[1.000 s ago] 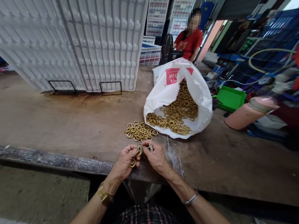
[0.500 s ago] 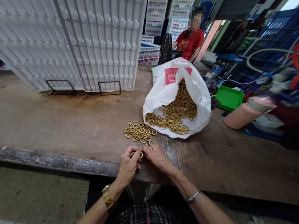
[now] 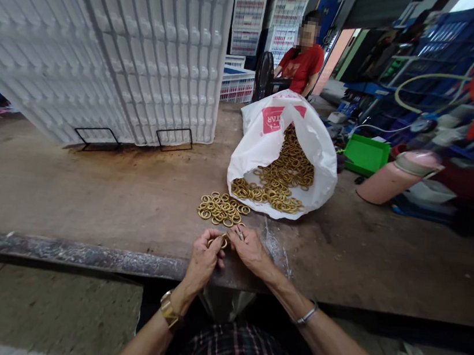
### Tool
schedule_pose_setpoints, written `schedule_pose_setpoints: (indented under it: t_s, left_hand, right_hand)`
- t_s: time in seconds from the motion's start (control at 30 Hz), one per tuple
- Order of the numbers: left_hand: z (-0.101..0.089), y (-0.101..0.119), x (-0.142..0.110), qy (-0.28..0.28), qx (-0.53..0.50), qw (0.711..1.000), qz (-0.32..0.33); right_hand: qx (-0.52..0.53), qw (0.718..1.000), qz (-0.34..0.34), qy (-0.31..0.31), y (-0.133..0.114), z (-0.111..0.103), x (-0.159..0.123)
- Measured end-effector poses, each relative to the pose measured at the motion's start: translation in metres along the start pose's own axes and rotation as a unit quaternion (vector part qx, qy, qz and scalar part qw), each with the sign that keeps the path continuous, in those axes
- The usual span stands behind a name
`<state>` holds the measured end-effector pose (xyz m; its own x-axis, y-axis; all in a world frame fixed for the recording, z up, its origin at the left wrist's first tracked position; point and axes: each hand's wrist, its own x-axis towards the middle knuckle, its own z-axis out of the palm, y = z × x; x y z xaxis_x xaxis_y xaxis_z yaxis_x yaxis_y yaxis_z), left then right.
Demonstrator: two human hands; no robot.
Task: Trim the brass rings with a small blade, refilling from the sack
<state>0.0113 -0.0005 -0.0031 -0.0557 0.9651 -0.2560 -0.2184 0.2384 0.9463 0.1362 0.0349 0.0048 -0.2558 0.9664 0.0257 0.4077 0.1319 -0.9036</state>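
My left hand [image 3: 204,256] pinches round golden metal rings [image 3: 224,243], none dangling anymore, seemingly steadier; my right hand [image 3: 253,254] pinches a slim silvery tool [image 3: 240,234].

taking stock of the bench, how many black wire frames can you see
2: the left frame at the foot of the white ribbed stack, and the right frame closer to that stack's right edge. Others could be hidden behind it.

Brown worktop [image 3: 141,205] | brass rings [image 3: 219,206] heaped toward its front | white sack [image 3: 251,153] laid behind, to the right | white ribbed panels [image 3: 165,57] stood at left (worktop stained before them) | green tray [image 3: 366,155] and pink container [image 3: 387,181] set at right
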Motion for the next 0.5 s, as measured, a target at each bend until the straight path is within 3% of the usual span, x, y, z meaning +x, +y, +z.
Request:
schedule_pose_setpoints:
  t_s: [0.23, 0.5]
  left_hand:
    - [-0.002, 0.001, 0.001, -0.013, -0.041, 0.999, -0.017]
    - [-0.01, 0.006, 0.002, -0.097, -0.124, 0.985, -0.066]
  right_hand:
    - [0.025, 0.999, 0.008, 0.025, 0.002, 0.004, -0.003]
    - [0.033, 0.999, 0.016, 0.032, 0.004, 0.006, -0.003]
